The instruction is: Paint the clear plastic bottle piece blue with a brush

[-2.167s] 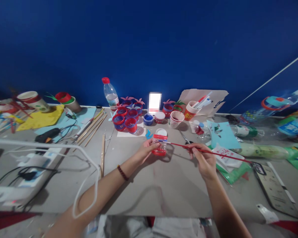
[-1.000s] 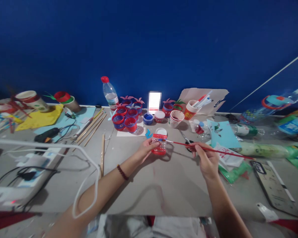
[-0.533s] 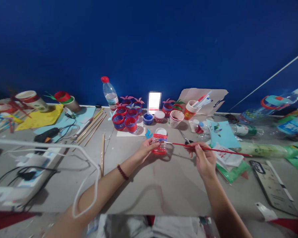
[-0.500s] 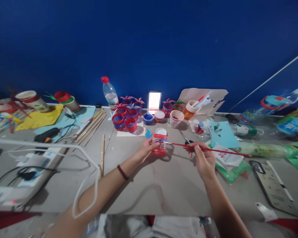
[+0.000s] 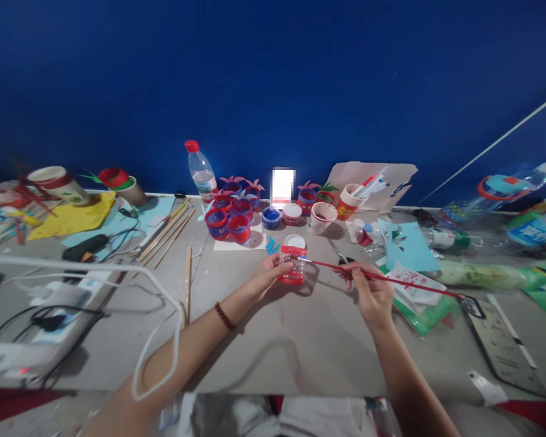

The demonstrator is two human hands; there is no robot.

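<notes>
Our left hand (image 5: 269,273) is closed round the near-left side of a clear container (image 5: 298,272), thumb across its front; we cannot tell whether its base touches the table (image 5: 255,340). Our right hand (image 5: 372,297) pinches a red-handled brush (image 5: 409,283), whose tip meets the container just below its rim, on the side facing us.

As we judge it, the colouring is partway: the container has a red band at its rim and another at its base, with a little blue under the upper one. The ridged middle looks clear and uncoated, so that seems to be what is left; its far side is hidden from us.

Just beyond the container lie a white lid (image 5: 295,242) and, a little to its left, a blue paper cutout (image 5: 272,245). Farther beyond it we have an open pot of blue paint (image 5: 271,218) and a white-topped jar (image 5: 292,214), with a stained paper cup (image 5: 323,220) beyond it to the right. Beyond the container to the left stands a cluster of red and purple cups (image 5: 239,229), each with its colour on. Well to the container's right lies a phone (image 5: 503,349).
</notes>
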